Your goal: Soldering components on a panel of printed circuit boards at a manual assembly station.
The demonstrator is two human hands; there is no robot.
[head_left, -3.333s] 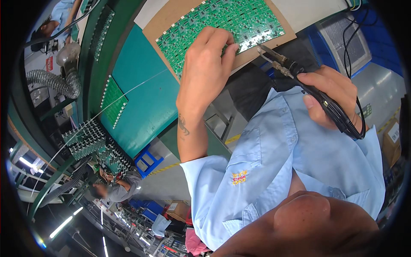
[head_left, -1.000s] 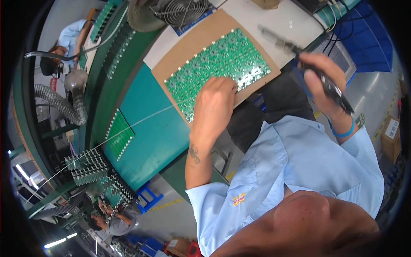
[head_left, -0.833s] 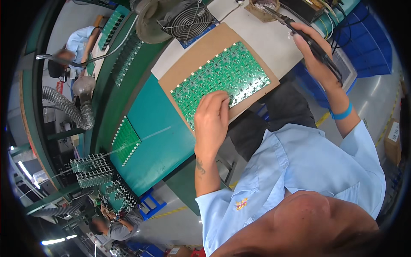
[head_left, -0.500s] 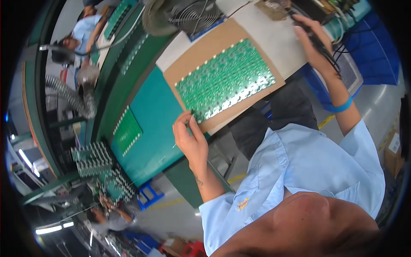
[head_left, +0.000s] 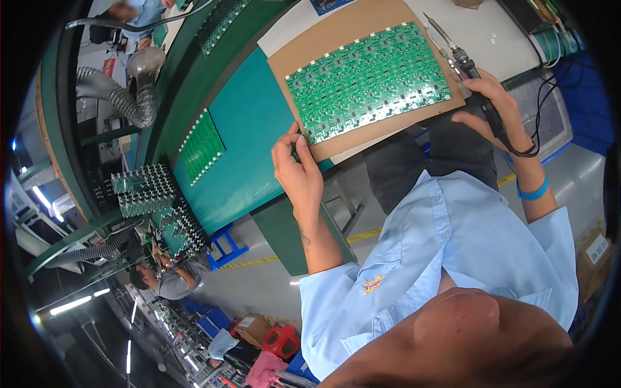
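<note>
A green circuit board panel (head_left: 372, 81) covered with small parts lies on a brown cardboard sheet (head_left: 349, 145). My right hand (head_left: 498, 107) holds a soldering iron (head_left: 482, 94) with a black handle and a thin metal tube beside its tip. The tip points up and away, just beyond the panel's right edge. At the near left corner of the cardboard is my left hand (head_left: 296, 158), its fingers curled in. Something dark shows between finger and thumb, too small to make out.
Another green board (head_left: 202, 147) lies on the teal mat (head_left: 242, 155) to the left. Stacked boards (head_left: 145, 187) stand at the table's far left end. A black cable (head_left: 550, 97) hangs near my right hand. Co-workers (head_left: 171, 278) sit farther off.
My right hand has brought the soldering iron from the far right of the table toward the panel's right edge. The left hand stays by the near left corner. The view has shifted.
</note>
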